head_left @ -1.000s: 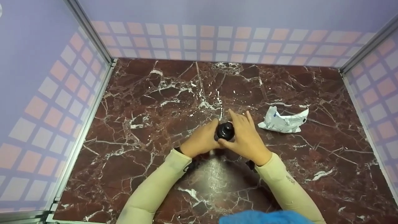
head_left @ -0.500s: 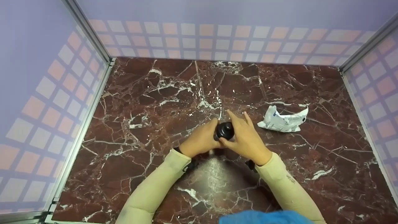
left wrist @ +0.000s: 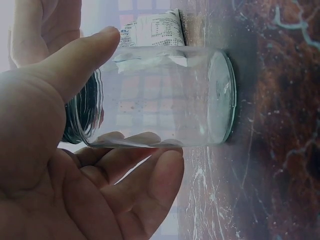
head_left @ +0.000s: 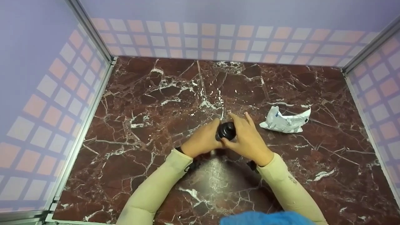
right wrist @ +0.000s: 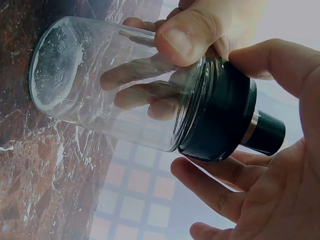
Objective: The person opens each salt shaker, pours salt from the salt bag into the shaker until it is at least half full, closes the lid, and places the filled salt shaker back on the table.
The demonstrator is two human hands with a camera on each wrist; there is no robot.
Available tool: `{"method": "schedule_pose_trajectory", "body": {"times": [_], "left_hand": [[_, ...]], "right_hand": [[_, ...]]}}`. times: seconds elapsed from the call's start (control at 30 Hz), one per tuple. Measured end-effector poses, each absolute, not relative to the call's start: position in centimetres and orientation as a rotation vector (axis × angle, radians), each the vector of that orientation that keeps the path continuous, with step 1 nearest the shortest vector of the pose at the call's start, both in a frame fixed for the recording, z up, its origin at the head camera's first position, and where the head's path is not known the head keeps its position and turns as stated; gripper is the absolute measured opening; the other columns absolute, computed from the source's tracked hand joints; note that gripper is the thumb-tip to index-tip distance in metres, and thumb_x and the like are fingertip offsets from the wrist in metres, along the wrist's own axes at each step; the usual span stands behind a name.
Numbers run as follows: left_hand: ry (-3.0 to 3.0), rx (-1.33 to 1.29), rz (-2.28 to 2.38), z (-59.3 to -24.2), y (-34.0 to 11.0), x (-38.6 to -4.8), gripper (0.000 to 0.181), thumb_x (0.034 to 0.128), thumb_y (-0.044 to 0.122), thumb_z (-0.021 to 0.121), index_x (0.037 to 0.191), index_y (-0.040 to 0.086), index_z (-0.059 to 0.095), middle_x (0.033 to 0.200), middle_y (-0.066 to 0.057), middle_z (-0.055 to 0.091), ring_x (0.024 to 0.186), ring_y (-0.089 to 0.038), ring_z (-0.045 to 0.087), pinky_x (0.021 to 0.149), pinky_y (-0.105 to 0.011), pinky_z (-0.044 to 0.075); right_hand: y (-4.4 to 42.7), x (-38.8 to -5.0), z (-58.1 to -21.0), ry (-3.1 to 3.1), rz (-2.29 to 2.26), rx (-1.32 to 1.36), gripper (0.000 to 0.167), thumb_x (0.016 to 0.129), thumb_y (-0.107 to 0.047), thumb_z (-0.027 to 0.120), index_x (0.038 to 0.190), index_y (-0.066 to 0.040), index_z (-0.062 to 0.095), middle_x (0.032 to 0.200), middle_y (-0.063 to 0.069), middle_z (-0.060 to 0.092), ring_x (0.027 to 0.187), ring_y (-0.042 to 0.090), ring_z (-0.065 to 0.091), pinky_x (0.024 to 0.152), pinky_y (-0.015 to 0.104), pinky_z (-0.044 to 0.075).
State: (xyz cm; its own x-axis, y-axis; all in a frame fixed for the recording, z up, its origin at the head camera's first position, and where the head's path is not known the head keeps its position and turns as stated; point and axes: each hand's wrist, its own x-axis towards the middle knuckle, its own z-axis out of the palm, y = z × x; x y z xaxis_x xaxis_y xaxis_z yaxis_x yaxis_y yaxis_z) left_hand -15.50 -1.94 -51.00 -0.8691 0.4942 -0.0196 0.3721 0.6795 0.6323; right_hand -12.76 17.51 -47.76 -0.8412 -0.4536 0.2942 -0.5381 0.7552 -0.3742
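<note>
Left wrist view, jar: a clear, smooth glass cylinder (left wrist: 155, 95) with a thick round base and ridged rings at the neck; see-through enough for the fingers behind it to show.
Lid: black and glossy (right wrist: 217, 115), round, seated at the jar's neck, topped by a narrower black knob (right wrist: 265, 132) with a thin gold band (right wrist: 250, 127) at its foot.
Jar's place: upright between the two hands, near the middle of the tabletop; whether its base touches the stone or sits just above, I cannot tell.
Left hand: fingers wrapped about the glass just under the lid (head_left: 201, 140), thumb on one side, fingertips on the other.
Right hand: thumb and fingers gripping the rim of the lid (head_left: 250, 140).
Since a second ago: right fingertips have shifted slightly round the lid; jar, left hand and packet lie much as before.
Packet: crumpled white plastic with printing (head_left: 286, 122), curled up at its ends, to the right of the right hand and apart from it.
Tabletop: dark red, polished, marble-patterned with white veins (head_left: 328, 140).
Walls: lilac panels (head_left: 218, 9) bearing pink and white squares, joined by metal strips (head_left: 92, 31).
Clothing: pale stretchy sleeves (head_left: 156, 184) on both arms; blue cloth (head_left: 265, 218) at the near edge.
In the way: from above, hands and lid hide nearly all the glass.
</note>
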Motion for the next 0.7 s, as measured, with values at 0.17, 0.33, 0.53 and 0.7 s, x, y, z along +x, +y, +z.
{"method": "schedule_pose_trajectory", "body": {"times": [0.17,0.33,0.53,0.7], "left_hand": [[2.696,0.709,0.972,-51.13,-1.9,-15.54,0.068,0.0767,0.044,0.088,0.122,0.012,0.05,0.109,-0.005,0.067,0.092,-0.023,0.068,0.083,-0.038,0.059],[2.694,0.712,0.986,-51.07,-1.91,-15.59,0.068,0.0777,0.047,0.087,0.123,0.012,0.051,0.111,-0.004,0.067,0.095,-0.023,0.068,0.086,-0.039,0.058],[2.687,0.691,0.971,-50.96,-1.92,-15.54,0.069,0.0784,0.054,0.084,0.122,0.012,0.05,0.107,-0.004,0.067,0.086,-0.02,0.067,0.078,-0.038,0.058],[2.683,0.687,0.982,-50.91,-1.91,-15.5,0.066,0.0787,0.052,0.085,0.12,0.013,0.05,0.106,-0.003,0.067,0.081,-0.018,0.066,0.074,-0.036,0.058]], "right_hand": [[17.47,-12.77,-47.85,-2.77,0.684,0.792,0.089,0.083,-0.026,0.084,0.151,0.01,0.04,0.132,0.023,0.064,0.128,0.035,0.059,0.126,0.054,0.014],[17.42,-12.77,-47.78,-2.735,0.712,0.801,0.088,0.081,-0.022,0.083,0.15,0.01,0.04,0.136,0.023,0.062,0.129,0.036,0.058,0.125,0.057,0.017],[17.49,-12.8,-47.62,-2.688,0.718,0.8,0.08,0.079,-0.018,0.082,0.146,0.009,0.046,0.141,0.022,0.059,0.131,0.034,0.056,0.126,0.057,0.015],[17.44,-12.83,-47.52,-2.652,0.731,0.812,0.061,0.078,-0.015,0.081,0.13,0.005,0.055,0.125,0.017,0.064,0.12,0.032,0.061,0.126,0.056,0.014]]}}
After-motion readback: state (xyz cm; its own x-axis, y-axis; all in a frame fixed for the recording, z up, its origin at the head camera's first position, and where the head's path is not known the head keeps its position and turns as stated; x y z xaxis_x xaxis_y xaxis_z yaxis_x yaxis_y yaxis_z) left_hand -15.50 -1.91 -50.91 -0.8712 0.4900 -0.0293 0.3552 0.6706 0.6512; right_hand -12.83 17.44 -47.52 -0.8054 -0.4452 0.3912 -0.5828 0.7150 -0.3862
